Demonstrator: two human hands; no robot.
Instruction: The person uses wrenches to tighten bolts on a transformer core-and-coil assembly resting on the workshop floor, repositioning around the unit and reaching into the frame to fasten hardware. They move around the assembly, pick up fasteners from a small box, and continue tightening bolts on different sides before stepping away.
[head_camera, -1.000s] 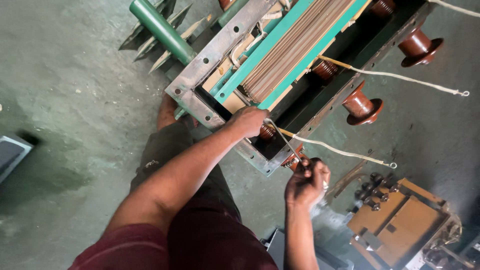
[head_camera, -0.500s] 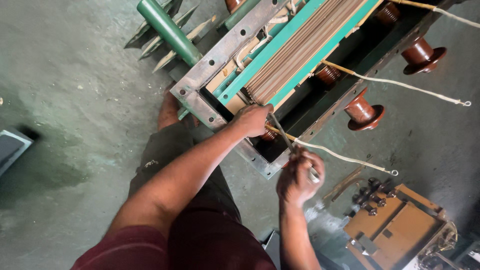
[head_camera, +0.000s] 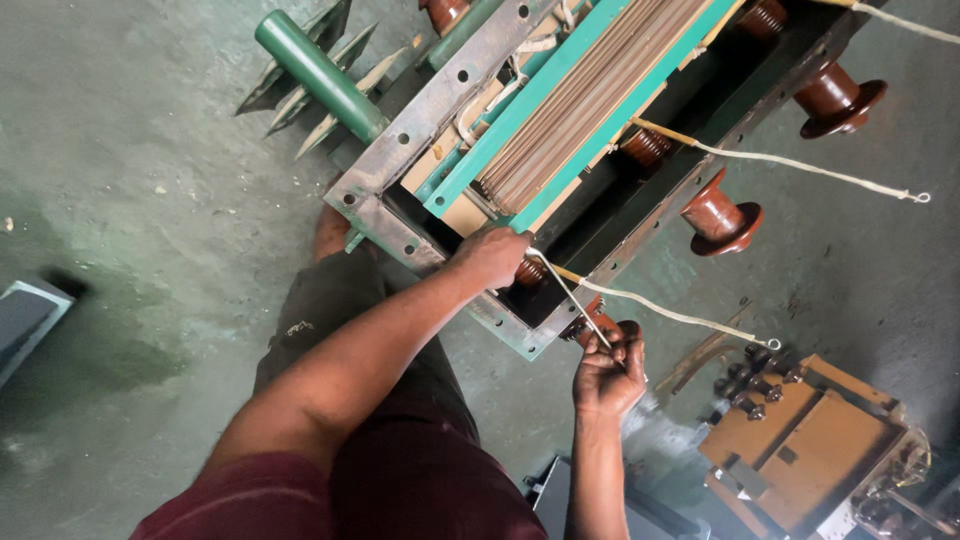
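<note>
Head view: left hand (head_camera: 492, 256) grips the steel frame rim (head_camera: 400, 232) of the open transformer, bracing it; right hand (head_camera: 607, 375) is clenched on a thin metal rod (head_camera: 575, 302) set at the corner brown ribbed insulator (head_camera: 598, 322). A steady, straight pull seems wisest.

Left hand (head_camera: 490, 258) reaches forward on an outstretched arm, fingers curled; right hand (head_camera: 607, 375) is fisted, forearm upright.

Frame (head_camera: 400, 215) was dull, rusted metal; insulators (head_camera: 722, 212) were glossy brown ceramic; the green pipe (head_camera: 318, 75) looked smooth, painted; the floor (head_camera: 130, 230) was rough concrete.
</note>
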